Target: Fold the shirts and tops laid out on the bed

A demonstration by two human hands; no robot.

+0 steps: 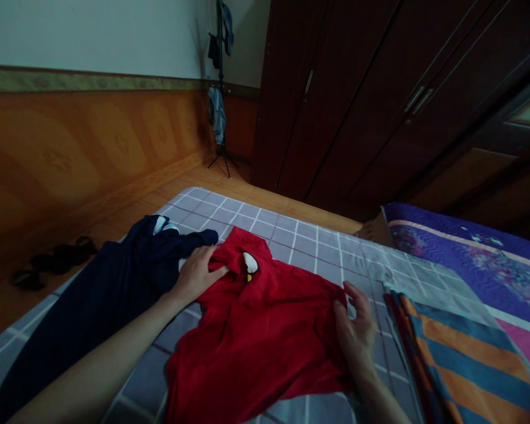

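A red T-shirt (265,330) with a white and yellow print lies spread on the checked bedsheet (309,241), its cloth wrinkled. My left hand (198,274) is closed on the shirt's upper left part, thumb over the fabric by the print. At the shirt's right edge, my right hand (357,324) pinches the cloth between thumb and fingers. Beside my left forearm is a dark navy garment (115,294) with a bit of white, in a loose heap. Part of the shirt's near edge runs out of view.
Folded orange-and-blue striped cloth (472,341) lies to the right, near a purple floral mattress (459,247). Beyond the bed stand a dark wooden wardrobe (335,106) and a coat rack (221,70) with clothes. Dark sandals (62,259) lie on the floor at left.
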